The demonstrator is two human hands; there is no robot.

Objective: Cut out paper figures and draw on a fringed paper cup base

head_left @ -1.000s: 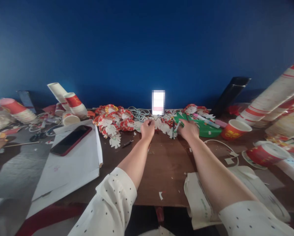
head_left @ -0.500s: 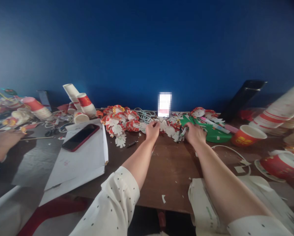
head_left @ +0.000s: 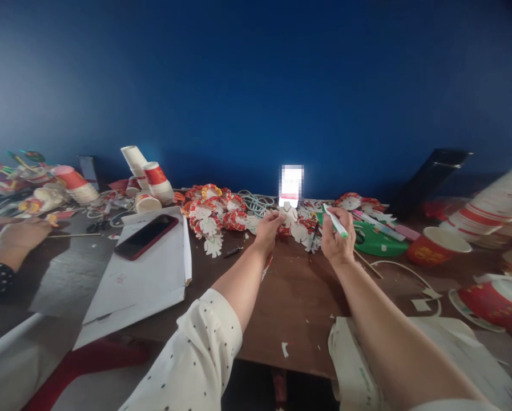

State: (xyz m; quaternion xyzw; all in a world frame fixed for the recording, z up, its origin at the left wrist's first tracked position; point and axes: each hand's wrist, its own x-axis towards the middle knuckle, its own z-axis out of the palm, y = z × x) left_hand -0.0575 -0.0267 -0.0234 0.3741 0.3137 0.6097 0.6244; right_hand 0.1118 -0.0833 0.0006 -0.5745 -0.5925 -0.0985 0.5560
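My right hand is closed around a white marker with green ends, which is tilted above the table. My left hand pinches the edge of a small white paper cutout; my fingers hide part of it. Beyond and beside that hand lie red-and-white paper cup rings with white cutouts on them. A dark pen is between my two hands. Under and behind my right hand spreads a green sheet with markers on it.
To the left, a dark phone rests on a white box. Another person's hand is at the far left. Paper cups stand behind. A red cup and a white cable are right; a bright screen faces me.
My right hand has lifted from the clutter near the green sheet and now shows the marker in its grip. My left hand has shifted slightly right, and the white cutout shows at its fingertips.
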